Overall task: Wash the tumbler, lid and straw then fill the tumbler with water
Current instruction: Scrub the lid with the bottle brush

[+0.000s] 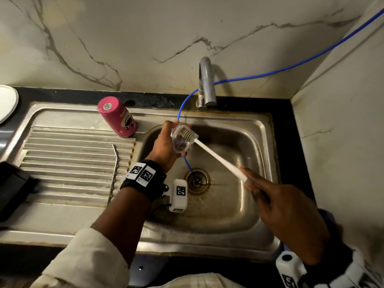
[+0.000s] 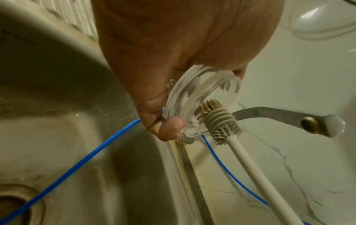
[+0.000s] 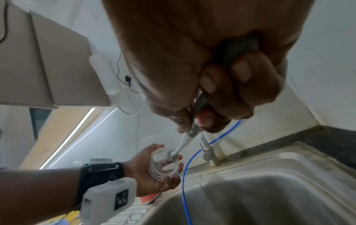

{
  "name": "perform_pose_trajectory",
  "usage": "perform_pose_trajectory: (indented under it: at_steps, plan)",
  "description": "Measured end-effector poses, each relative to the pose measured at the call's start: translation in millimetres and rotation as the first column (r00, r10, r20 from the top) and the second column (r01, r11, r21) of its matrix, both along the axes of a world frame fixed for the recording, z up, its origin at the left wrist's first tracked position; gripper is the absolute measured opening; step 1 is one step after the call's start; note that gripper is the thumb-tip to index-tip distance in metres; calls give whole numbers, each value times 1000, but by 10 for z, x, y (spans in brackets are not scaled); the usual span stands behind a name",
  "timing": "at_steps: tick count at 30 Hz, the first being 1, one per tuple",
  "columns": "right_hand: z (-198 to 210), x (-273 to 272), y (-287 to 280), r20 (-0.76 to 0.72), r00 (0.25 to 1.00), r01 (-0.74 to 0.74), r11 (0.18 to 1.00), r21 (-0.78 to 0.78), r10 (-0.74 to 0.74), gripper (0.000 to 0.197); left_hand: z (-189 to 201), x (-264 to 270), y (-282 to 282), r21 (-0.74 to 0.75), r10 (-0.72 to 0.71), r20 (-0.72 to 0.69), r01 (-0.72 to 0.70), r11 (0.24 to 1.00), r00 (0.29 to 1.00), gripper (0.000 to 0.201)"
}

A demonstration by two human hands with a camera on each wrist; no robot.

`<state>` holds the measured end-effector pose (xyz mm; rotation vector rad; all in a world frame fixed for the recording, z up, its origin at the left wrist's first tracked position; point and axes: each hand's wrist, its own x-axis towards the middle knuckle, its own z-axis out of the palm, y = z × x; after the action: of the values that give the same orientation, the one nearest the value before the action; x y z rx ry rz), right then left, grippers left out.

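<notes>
My left hand [image 1: 166, 142] grips a clear plastic lid [image 1: 180, 142] by its rim over the sink basin [image 1: 255, 200], its open side turned to the right. My right hand [image 1: 270, 196] holds the white handle of a bottle brush [image 1: 218, 157], and its grey ribbed head [image 2: 219, 120] lies against the lid's [image 2: 194, 99] inner face. The pink tumbler [image 1: 117, 117] stands upside down on the drainboard's back edge, left of the basin. A bent metal straw [image 1: 115, 165] lies along the drainboard ridges. In the right wrist view the lid [image 3: 163, 166] sits in the left hand's fingers [image 3: 174, 179].
A steel tap [image 1: 205, 84] rises behind the basin, no water seen running. A thin blue hose [image 1: 291, 67] runs from the right wall down to the drain [image 1: 197, 180]. A white plate [image 1: 7, 102] and a black object [image 1: 12, 186] sit at the far left.
</notes>
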<state>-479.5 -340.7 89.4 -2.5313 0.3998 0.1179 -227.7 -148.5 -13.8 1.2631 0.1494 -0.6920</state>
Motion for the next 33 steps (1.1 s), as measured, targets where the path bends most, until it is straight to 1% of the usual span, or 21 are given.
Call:
perform_pose_trajectory:
  at_steps: [1, 2, 4, 5, 6, 7, 8, 10, 13, 16, 17, 18, 19, 21, 23, 26, 28, 29, 30, 31, 33]
  plan:
    - [-24, -24, 29, -24, 999, -28, 1000, -1, 28, 46, -30, 16, 10, -6, 12, 14, -12, 1000, 1000, 34]
    - [-23, -45, 57, -44, 997, -67, 997, 28, 68, 45, -31, 13, 8, 24, 32, 32, -32, 999, 999, 32]
    - [29, -58, 87, -37, 992, -118, 985, 128, 123, 44, -67, 17, 24, 13, 84, 12, -84, 996, 996, 31]
    - [51, -39, 81, -1, 991, -135, 978, 162, 137, 44, -79, 28, 37, -20, 90, -18, -91, 996, 996, 43]
    - [61, -5, 72, 36, 990, -140, 976, 168, 136, 43, -52, 21, 46, -18, 82, -28, -82, 996, 996, 58]
    - [64, 33, 58, 68, 991, -126, 980, 155, 117, 42, -68, 39, 51, -12, 60, -32, -60, 998, 998, 66]
    - [45, 65, 37, 91, 992, -95, 987, 131, 84, 42, -43, 36, 48, 7, 36, -36, -36, 999, 999, 63]
    - [-50, 91, 30, 99, 995, -32, 997, 68, 25, 44, 3, 31, 45, -16, 3, -76, -4, 1000, 997, 50]
    - [-181, 35, 112, 33, 999, -31, 999, 39, 30, 45, 10, 26, 58, -22, 10, -91, -12, 1000, 996, 51]
    - [-167, -10, 165, -30, 997, -72, 993, 88, 75, 47, -35, -16, 93, -47, 53, -55, -56, 997, 997, 46]
    - [-167, -12, 151, -23, 996, -79, 991, 111, 82, 46, -94, -2, 107, -49, 68, -23, -69, 996, 997, 47]
    - [-175, -5, 121, -4, 998, -67, 989, 132, 68, 44, -84, -19, 106, -34, 67, 6, -66, 997, 998, 50]
    - [-182, 8, 80, 22, 999, -38, 987, 154, 35, 45, -110, -13, 107, -9, 71, 57, -71, 997, 996, 48]
    - [-182, 47, 33, 101, 995, 6, 980, 197, -26, 47, -35, -30, 69, -40, 57, 11, -57, 998, 998, 49]
    - [-152, 69, 96, 156, 987, -13, 954, 299, -36, 41, 20, -8, 43, -63, 28, -65, -32, 997, 997, 55]
    - [-127, 7, 140, 86, 995, -73, 917, 392, 43, 39, 112, -17, 27, -68, 58, -106, -66, 995, 993, 51]
    - [-152, -4, 46, 19, 995, -98, 938, 331, 98, 37, 47, -42, 60, -52, 88, -63, -92, 994, 994, 47]
    - [-163, 11, -20, 11, 997, -82, 960, 268, 82, 38, -7, -49, 87, -37, 88, -26, -89, 995, 996, 41]
    - [-158, 39, -78, 13, 999, -49, 979, 198, 47, 41, 8, -74, 89, -18, 88, -2, -88, 996, 996, 30]
    - [-143, 75, -108, 25, 1000, -19, 988, 151, 16, 44, -24, -73, 97, -22, 80, -6, -80, 997, 997, 33]
    - [-144, 134, -71, 97, 995, -25, 988, 154, 10, 47, 4, -55, 102, -56, 52, -84, -57, 997, 995, 48]
